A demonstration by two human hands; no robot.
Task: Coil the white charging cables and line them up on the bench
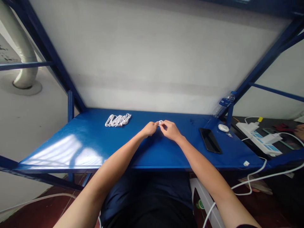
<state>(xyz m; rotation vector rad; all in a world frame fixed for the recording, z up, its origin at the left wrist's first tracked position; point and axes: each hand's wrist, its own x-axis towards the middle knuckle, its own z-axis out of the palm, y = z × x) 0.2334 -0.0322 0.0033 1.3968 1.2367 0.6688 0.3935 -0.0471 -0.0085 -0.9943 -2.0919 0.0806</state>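
Both my hands meet over the middle of the blue table, pinching a small white cable between them. My left hand is closed on its left end, with the thumb pointing right. On the other side my right hand grips it between thumb and fingertips. Most of the cable is covered by my fingers. To the left of my hands lies a row of several coiled white cables, side by side and apart from my hands.
On the right of the blue table lie a black phone, a white oval case and a small white plug. A plastic bottle leans by the frame post. Beyond it, a power strip carries chargers. White cords hang at lower right.
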